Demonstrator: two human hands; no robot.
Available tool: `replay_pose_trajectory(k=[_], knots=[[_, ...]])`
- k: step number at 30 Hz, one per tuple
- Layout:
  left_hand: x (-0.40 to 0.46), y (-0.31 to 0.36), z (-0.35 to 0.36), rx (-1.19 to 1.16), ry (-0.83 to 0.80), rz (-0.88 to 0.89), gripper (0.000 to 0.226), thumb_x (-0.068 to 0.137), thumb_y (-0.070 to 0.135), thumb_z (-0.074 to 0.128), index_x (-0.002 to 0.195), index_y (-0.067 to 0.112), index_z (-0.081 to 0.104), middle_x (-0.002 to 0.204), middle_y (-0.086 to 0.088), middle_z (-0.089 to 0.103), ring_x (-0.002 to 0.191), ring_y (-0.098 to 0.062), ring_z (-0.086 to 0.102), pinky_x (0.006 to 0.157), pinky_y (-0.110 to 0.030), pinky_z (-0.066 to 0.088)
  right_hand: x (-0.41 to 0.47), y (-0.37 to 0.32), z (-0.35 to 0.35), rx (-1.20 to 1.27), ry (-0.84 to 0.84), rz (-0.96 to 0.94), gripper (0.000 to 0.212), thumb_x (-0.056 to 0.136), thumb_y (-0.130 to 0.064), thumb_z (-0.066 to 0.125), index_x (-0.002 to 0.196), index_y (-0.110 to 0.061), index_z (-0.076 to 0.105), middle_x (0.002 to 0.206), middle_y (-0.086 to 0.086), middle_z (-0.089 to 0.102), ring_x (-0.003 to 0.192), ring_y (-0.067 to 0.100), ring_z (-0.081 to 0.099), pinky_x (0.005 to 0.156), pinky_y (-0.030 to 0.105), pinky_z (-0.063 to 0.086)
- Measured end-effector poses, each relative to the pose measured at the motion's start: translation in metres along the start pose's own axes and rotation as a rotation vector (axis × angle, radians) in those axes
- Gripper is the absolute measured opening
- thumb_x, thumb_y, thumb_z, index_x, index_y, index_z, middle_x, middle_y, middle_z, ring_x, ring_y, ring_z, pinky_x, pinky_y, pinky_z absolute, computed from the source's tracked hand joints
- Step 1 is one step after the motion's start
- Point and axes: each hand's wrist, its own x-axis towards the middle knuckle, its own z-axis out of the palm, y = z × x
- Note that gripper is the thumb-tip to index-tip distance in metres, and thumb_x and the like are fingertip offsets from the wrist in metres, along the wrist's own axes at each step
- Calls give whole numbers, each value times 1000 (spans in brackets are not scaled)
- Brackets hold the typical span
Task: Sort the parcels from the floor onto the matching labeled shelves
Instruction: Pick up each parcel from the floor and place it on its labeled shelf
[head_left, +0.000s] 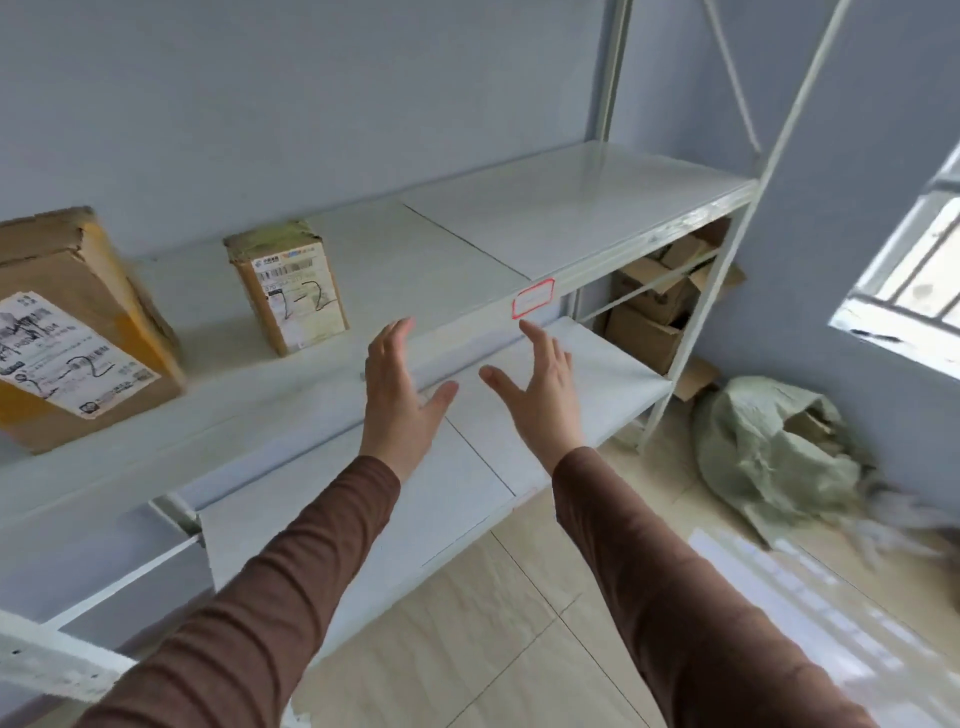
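Grips first. Found left grip (400, 384) and right grip (540, 395) both spread apart, fingers straight, clamped on nothing, hovering side by side just before the front lip of the upper shelf (571, 208), thumbs turned toward each other. Noted brown sleeves (291, 587) leading back toward the camera.

Counted two parcels already standing on that shelf: small parcel (288, 291) upright, left of the grips, hand-marked with apparently "2-2"; large parcel (72, 338) further left at the frame's edge, with a similar scrawl across its waybill. Spotted more cardboard inside a green sack (769, 452) on the floor (493, 649) at right, and loose cartons (649, 312) behind the rack's end; could not tell which of these awaited sorting.

Judged the cardboard stiff, taped, worn at the corners. Reckoned the small parcel light enough for one grip around its narrow sides; reckoned the large one better taken with both grips on opposite faces, away from its torn top corner.

Marked a red-bordered label (533, 298) on the shelf lip just above the right grip, writing too faint to read. Saw bare shelf to the right of the small parcel, a lower shelf (613, 364) beneath, and an end post (691, 322) with diagonal braces worth steering clear of.
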Motion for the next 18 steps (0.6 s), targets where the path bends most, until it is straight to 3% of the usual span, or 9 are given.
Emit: replay_pose_trajectory(k=[4, 9, 11, 15, 18], knots=[[-36, 57, 66, -108, -216, 42, 83, 89, 18, 78, 155, 15, 28, 156, -6, 34, 145, -18, 32, 118, -34, 32, -55, 41, -81, -66, 105, 147, 73, 92, -47, 71, 152, -21, 39, 153, -3, 45, 141, 18, 32, 116, 33, 31], [-116, 142, 142, -190, -450, 148, 84, 88, 24, 79, 155, 12, 29, 154, -10, 34, 143, -22, 33, 119, -32, 30, -158, 86, -193, -176, 307, 321, 74, 89, -43, 75, 151, -17, 43, 152, -1, 46, 138, 20, 35, 115, 27, 26], [-160, 179, 165, -236, -544, 188, 83, 88, 23, 80, 154, 11, 31, 152, -11, 35, 142, -20, 33, 117, -27, 28, -212, 99, -236, -206, 372, 397, 74, 90, -45, 74, 151, -18, 43, 151, -1, 47, 138, 20, 37, 118, 32, 30], [-254, 243, 195, -320, -717, 278, 80, 86, 22, 80, 152, 12, 35, 151, -10, 36, 141, -21, 35, 120, -35, 30, -324, 108, -306, -274, 492, 521, 70, 90, -43, 74, 149, -17, 46, 150, 2, 49, 138, 21, 39, 114, 29, 29], [-321, 290, 207, -394, -856, 317, 79, 86, 23, 80, 152, 14, 37, 151, -7, 35, 142, -20, 35, 122, -38, 29, -402, 104, -351, -310, 579, 627, 72, 91, -46, 73, 150, -17, 44, 152, 2, 47, 141, 20, 35, 117, 35, 31]])
